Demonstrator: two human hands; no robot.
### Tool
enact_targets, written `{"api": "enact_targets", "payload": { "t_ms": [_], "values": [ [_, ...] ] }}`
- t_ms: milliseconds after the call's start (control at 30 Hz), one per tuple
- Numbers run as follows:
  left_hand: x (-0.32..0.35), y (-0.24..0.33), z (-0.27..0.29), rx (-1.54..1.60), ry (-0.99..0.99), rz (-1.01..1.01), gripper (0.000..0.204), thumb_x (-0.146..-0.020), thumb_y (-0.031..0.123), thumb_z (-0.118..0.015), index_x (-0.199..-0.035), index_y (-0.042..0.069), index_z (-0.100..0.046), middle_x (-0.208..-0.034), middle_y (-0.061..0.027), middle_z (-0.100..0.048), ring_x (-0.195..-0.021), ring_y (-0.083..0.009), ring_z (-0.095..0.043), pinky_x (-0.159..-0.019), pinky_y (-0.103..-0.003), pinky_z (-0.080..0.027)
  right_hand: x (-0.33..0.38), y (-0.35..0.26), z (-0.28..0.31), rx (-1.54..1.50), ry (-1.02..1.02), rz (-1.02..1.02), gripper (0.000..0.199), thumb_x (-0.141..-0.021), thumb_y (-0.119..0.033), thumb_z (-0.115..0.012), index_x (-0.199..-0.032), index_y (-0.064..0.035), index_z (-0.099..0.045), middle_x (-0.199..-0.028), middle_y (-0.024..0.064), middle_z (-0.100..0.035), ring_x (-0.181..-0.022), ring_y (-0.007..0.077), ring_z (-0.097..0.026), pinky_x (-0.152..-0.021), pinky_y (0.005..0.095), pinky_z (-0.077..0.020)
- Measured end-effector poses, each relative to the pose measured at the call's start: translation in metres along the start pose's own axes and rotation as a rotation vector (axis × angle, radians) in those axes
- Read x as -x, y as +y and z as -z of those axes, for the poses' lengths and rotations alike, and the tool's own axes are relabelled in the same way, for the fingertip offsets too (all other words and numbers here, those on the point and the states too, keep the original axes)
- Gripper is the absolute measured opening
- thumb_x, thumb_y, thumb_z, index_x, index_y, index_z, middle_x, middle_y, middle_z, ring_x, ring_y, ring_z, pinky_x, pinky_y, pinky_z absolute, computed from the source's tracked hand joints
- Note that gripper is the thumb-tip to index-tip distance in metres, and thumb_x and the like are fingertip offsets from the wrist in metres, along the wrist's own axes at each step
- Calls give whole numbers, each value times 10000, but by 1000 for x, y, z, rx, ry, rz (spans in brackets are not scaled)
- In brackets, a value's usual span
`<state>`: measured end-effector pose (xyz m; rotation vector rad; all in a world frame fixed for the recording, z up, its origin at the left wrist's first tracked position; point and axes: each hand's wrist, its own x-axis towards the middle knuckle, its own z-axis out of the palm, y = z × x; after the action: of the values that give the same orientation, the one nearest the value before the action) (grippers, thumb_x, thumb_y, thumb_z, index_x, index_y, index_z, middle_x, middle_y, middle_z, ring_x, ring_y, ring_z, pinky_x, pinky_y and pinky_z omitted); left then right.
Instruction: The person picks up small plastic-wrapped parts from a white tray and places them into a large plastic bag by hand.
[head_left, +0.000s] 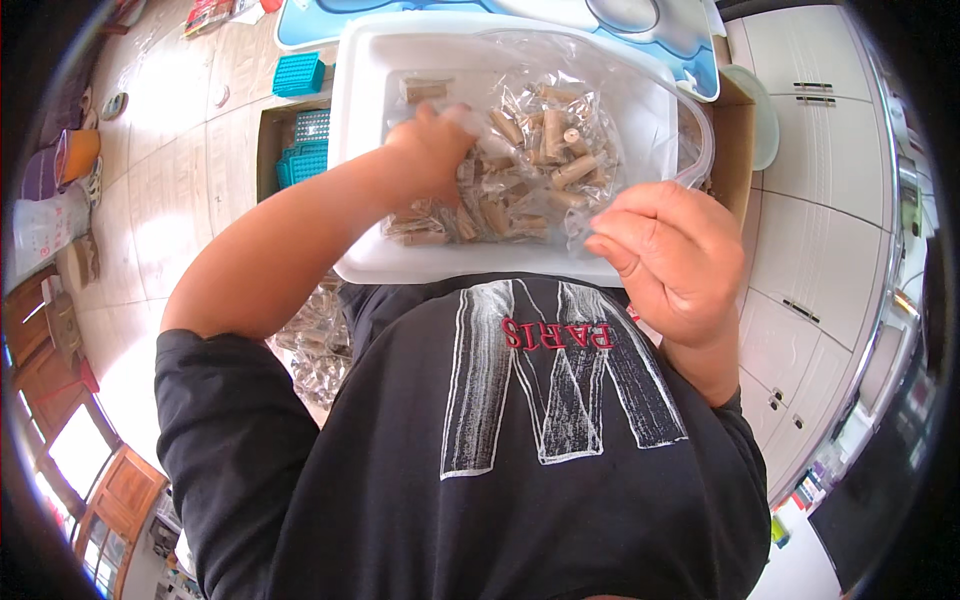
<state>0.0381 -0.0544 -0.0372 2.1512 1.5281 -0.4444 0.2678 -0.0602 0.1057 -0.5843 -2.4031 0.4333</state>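
A white plastic tray [352,130] stands in front of me with many brown cork-like cylinders [575,170] in it, several in clear wrapping. My left hand [432,150] reaches down among the cylinders at the tray's left side. Its fingertips are smeared and partly hidden, so whether it grips one does not show. Over the tray's right side spreads a large clear plastic bag [640,75] with cylinders in or under it. Near the tray's front right edge, my right hand [670,250] is closed in a pinch on crumpled clear plastic [578,232].
Left of the tray, a cardboard box [268,150] holds teal plastic baskets [303,163], with another teal basket [297,74] behind it. Below it lies a pile of wrapped pieces [315,345]. A blue-and-white plastic piece [400,12] is behind the tray. White cabinets [815,210] line the right.
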Motion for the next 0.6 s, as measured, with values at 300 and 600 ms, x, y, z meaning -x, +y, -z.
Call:
{"api": "enact_targets", "payload": {
  "t_ms": [300,600],
  "values": [
    [16,20,-1,25,-19,185,861,-616,332,-834,-1350,166,-416,-1512,-93,-227,-1290,-451,-331,-918,-473,-508,1,1,-1,4,5,11,213,-598,-87,-792,-757,-74,-652,-732,36,-592,-536,191,-565,-463,290,-423],
    [11,6,3,93,-4,217,637,-668,308,-790,-1235,147,-549,-1466,-86,-303,-1256,-376,-397,-915,-467,-509,2,0,-3,-5,7,11,215,-593,-91,-791,-755,-79,-650,-732,35,-588,-539,196,-572,-464,298,-438]
  ]
}}
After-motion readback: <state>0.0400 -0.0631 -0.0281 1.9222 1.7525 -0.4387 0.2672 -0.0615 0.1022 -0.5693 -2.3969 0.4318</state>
